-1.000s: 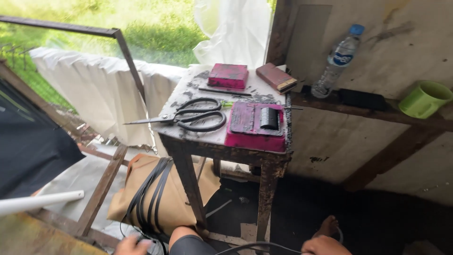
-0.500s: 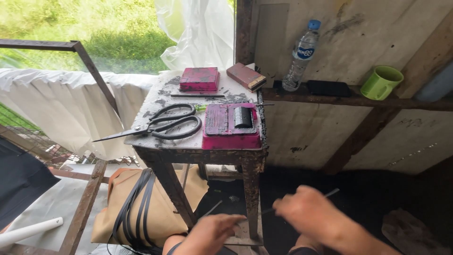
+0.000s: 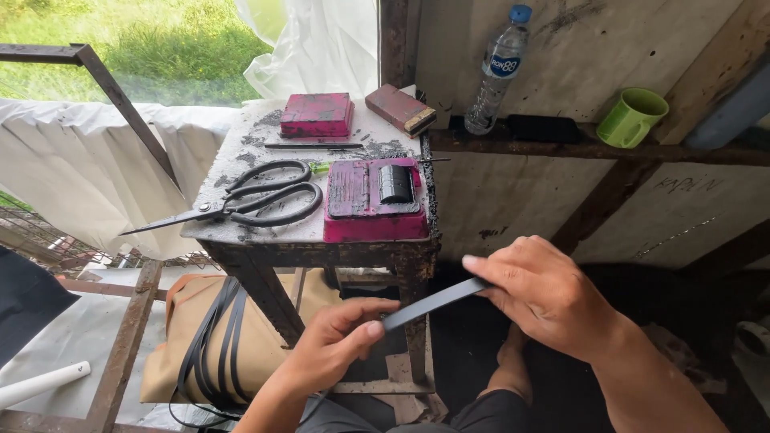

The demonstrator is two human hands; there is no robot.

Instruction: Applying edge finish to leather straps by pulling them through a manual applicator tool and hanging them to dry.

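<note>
My left hand (image 3: pixel 333 345) and my right hand (image 3: pixel 537 293) hold a flat black strip (image 3: pixel 433 303) between them, below the front of a small dirty table (image 3: pixel 241 232). The left pinches its lower end with thumb and fingers; the right grips its upper end. On the table lie large black scissors (image 3: pixel 257 200), a pink block-shaped tool with a black roller (image 3: pixel 377 200), a pink box (image 3: pixel 317 115) and a thin dark rod (image 3: pixel 313 146).
A brown block (image 3: pixel 401 108) sits at the table's back corner. A plastic water bottle (image 3: pixel 497 72), a black flat object (image 3: pixel 541 128) and a green mug (image 3: pixel 634 116) stand on a wooden ledge. Black strips (image 3: pixel 212 345) lie on a tan bag below left.
Both hands have risen from the bottom edge of view and now hold the black strip stretched between them. The camera has shifted so the table appears further left.
</note>
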